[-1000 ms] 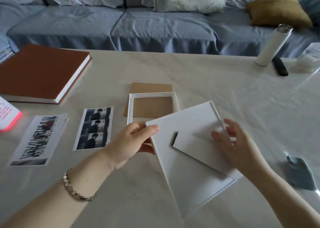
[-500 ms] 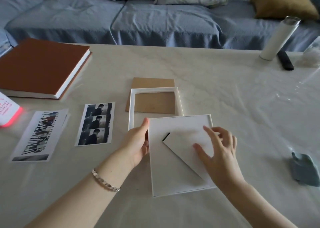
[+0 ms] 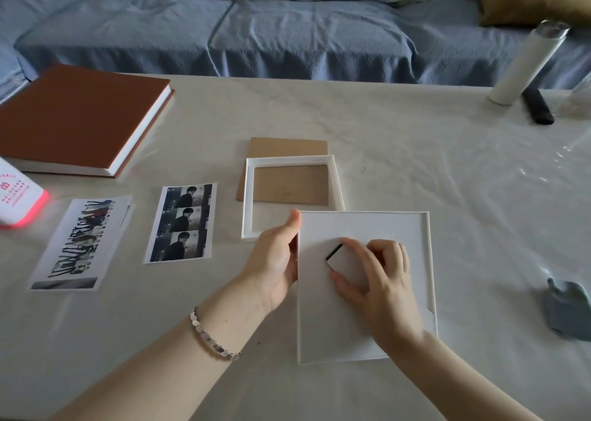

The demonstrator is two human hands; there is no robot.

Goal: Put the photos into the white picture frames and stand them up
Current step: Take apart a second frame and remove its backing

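Observation:
A white picture frame lies face down on the table in front of me, its white back panel up. My left hand holds its left edge, thumb along the rim. My right hand rests on the back panel with fingers curled round the stand flap, whose black hinge strip shows. A second white frame lies empty just beyond, over a brown backing board. Two photos lie to the left: a black-and-white strip photo and a group photo.
A brown-covered book lies at the far left, a white-and-red box at the left edge. A white bottle and a black remote stand far right. A blue-grey cloth lies right. A sofa runs behind the table.
The face-down frame was turned from a slanted position to square with me and laid flat. My right hand slid inward onto the stand flap and curled its fingers there.

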